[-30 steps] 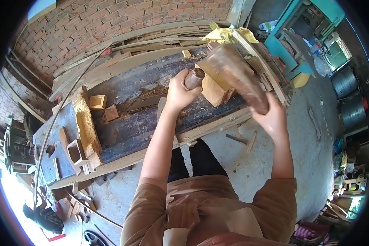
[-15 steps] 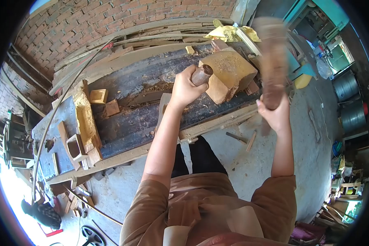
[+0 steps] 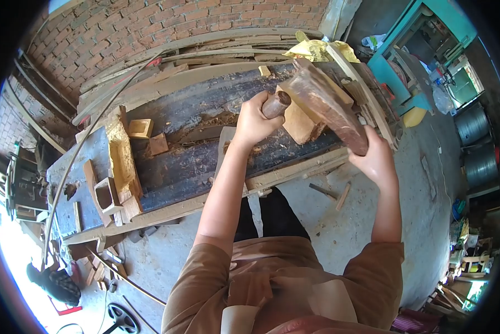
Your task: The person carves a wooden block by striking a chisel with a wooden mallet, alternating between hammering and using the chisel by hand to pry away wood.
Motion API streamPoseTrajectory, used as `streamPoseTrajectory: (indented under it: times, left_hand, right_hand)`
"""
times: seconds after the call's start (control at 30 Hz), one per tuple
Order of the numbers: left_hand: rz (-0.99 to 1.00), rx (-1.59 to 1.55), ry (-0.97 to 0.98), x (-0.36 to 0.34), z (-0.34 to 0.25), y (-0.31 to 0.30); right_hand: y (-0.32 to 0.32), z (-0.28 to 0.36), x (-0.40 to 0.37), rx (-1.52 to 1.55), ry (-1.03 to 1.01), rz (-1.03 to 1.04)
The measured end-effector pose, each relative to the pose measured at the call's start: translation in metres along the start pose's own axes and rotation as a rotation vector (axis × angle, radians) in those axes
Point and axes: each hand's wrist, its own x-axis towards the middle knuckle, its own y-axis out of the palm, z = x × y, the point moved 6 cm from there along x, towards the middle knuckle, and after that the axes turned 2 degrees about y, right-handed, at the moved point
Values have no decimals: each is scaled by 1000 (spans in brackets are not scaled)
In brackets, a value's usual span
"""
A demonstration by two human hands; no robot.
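Mallet (image 3: 327, 103), upper right of centre, sits in the closed right grip (image 3: 375, 158); left grip (image 3: 255, 123) wraps around a handle (image 3: 276, 104).

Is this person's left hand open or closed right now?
Closed: the left hand is wrapped around a round brown handle, whose end sticks out.

The dark brown, club-shaped wooden mallet (image 3: 329, 104) looks smooth with a faint sheen, paler and scuffed toward its broad end; the short brown cylindrical wooden handle (image 3: 275, 106) is smooth-sided, its end face rougher; the chunky tan wooden block (image 3: 299, 124) is matt, with a ragged, splintery edge; the long blue-black counter (image 3: 177, 181) is scratched and dusty; the yellow hollowed wooden trough (image 3: 121, 158) is coarsely chipped; the crumpled yellow sack (image 3: 315, 51) looks like plastic; the brown cloth shirt (image 3: 201, 275) is matt; the silver-grey cylindrical drums (image 3: 474, 125) look like shiny metal.
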Motion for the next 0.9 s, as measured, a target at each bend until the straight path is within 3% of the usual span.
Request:
streamPoseTrajectory:
  times: [0.07,0.17,0.33,0.5,0.63,0.77,0.8,0.87,0.9]
  left_hand:
    - [-28,0,12,-1,-3,-6]
    - [-11,16,18,2,0,-3]
    - [-1,25,17,1,-3,0]
    - [-21,35,12,2,-4,-3]
    - [-17,37,21,1,-3,-5]
    - [8,17,20,1,-5,-1]
    - [8,18,22,1,-5,-1]
    - [9,24,15,1,-5,-2]
    - [6,35,9,1,-5,-2]
  right_hand:
    - [1,-4,2,35,-17,-81]
    - [0,-14,8,275,-41,-398]
    - [19,-30,63,127,54,-244]
    - [49,-29,118,-273,34,-59]
    - [49,-28,144,-317,-67,-10]
    - [62,-32,154,-412,-35,126]
    - [67,-35,153,-413,-30,128]
    - [63,-25,151,-311,-221,-160]
    - [61,-15,147,-313,-225,-158]
